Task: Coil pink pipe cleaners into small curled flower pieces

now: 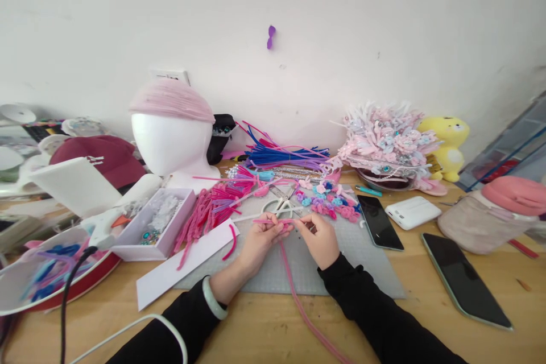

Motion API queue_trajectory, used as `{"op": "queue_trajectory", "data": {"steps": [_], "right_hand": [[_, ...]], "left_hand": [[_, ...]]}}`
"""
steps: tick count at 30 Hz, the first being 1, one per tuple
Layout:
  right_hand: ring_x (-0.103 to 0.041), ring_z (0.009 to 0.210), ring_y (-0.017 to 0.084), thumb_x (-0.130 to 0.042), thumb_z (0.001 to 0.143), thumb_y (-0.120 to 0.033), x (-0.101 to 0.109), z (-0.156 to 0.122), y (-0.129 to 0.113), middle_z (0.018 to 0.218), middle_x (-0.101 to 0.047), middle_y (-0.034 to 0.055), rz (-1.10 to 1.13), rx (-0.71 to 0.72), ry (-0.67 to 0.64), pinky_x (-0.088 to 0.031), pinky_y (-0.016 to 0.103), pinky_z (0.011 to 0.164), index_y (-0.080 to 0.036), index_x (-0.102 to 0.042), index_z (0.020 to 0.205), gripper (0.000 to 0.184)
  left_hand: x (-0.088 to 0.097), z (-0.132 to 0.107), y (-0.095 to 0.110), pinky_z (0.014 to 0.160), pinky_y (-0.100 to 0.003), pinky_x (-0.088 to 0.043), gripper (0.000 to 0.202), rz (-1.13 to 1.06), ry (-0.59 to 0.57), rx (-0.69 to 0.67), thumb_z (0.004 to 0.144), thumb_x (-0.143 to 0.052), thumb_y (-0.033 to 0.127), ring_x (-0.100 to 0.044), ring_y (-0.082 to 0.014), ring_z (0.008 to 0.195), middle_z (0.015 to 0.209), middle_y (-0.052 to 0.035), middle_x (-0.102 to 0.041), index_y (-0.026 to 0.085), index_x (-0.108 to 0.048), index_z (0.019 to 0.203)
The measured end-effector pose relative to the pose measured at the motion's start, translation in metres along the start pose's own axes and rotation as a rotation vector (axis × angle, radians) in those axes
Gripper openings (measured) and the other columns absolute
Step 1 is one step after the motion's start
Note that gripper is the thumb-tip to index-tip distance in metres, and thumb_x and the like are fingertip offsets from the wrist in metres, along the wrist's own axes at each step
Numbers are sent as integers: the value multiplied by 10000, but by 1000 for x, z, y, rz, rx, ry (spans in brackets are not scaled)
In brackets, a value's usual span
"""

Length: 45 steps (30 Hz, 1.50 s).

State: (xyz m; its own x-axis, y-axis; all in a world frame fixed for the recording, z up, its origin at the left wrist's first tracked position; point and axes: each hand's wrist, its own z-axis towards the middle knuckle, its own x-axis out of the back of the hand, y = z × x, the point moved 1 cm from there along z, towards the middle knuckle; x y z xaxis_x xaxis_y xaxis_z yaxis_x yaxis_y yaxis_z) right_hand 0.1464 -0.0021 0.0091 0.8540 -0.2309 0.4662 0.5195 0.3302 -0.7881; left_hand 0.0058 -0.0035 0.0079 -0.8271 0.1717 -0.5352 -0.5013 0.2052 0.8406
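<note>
"How are the hands posed?"
"Left hand point(261, 240) and right hand point(319, 239) nearly meet, both pinched closed on a pink strand point(294, 290)."
"Where's that?"
"Above the grey mat point(265, 281), trailing near and right."

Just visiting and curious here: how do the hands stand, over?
Left hand, right hand: both pinching pink strand. Strand trails back toward the person. Scissors lie just beyond hands.

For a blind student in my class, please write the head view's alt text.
A person's left hand and right hand hold a pink strand over a gray mat; scissors lie just beyond. Pink bundles lie left, small flower-like pieces right.
</note>
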Motion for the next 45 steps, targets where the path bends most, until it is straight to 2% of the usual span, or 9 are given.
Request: {"op": "queue_trajectory", "data": {"steps": [4,6,11,14,20,23,30,39,45], "right_hand": [[-468,512,107,-497,729,-290,-3,-1,-2,580,-535,-3,60,55,-106,-364,226,495,-182,-594,660,161],[-469,516,106,-528,700,-284,-4,0,-2,578,-537,-6,156,-1,-160,-362,225,489,-182,-601,640,139],[-349,322,57,-636,581,-309,-10,3,5,358,-411,-73,514,-453,-450,-258,191,344,-157,-581,575,162],[-322,285,39,-678,524,-281,-12,4,8,322,-400,-84,642,-599,-527,-214,176,320,-144,-578,564,175],[-406,366,41,-708,472,-233,-11,6,2,447,-509,-42,870,-666,-406,-288,164,342,-127,-575,567,195],[-423,396,48,-705,479,-250,-10,6,2,478,-518,-33,915,-693,-328,-267,156,331,-129,-582,587,204],[-248,366,14,-698,492,-267,-19,1,2,441,-416,-74,921,-700,-164,-115,151,333,-147,-604,622,200],[-217,371,30,-686,501,-308,-26,-6,-3,435,-385,-79,939,-695,-103,-113,174,351,-165,-577,602,206],[-204,362,32,-674,521,-314,-27,-7,-1,422,-353,-86,914,-677,-97,-108,176,347,-168,-566,594,195]], "left_hand": [[5,3,1,788,-276,-428,227,16,82,-75,641,-626,172,-600,-114,745,687,24,-608,176,-401,673],[7,5,0,777,-284,-426,224,40,87,-111,641,-621,189,-595,-120,747,681,27,-607,181,-399,669],[11,8,-2,747,-287,-402,198,207,98,-134,619,-630,206,-586,-157,766,642,11,-614,174,-436,637],[10,8,-2,772,-275,-371,168,236,83,-142,623,-626,192,-576,-158,800,633,12,-615,173,-459,625],[4,4,-1,623,-220,-363,144,317,103,-164,636,-614,200,-530,-111,617,583,40,-565,164,-476,618],[3,2,-2,572,-204,-340,117,403,108,-191,633,-611,190,-484,-97,570,563,49,-524,160,-499,618],[-2,-2,-4,552,-195,-330,122,486,155,-188,611,-624,197,-441,-92,557,569,48,-491,162,-507,616],[-3,-3,-3,571,-200,-352,134,459,185,-244,628,-615,231,-473,-107,605,614,37,-507,170,-501,664],[-1,-3,-3,592,-204,-354,144,449,151,-239,654,-600,252,-481,-108,639,659,31,-502,172,-490,704]]}}
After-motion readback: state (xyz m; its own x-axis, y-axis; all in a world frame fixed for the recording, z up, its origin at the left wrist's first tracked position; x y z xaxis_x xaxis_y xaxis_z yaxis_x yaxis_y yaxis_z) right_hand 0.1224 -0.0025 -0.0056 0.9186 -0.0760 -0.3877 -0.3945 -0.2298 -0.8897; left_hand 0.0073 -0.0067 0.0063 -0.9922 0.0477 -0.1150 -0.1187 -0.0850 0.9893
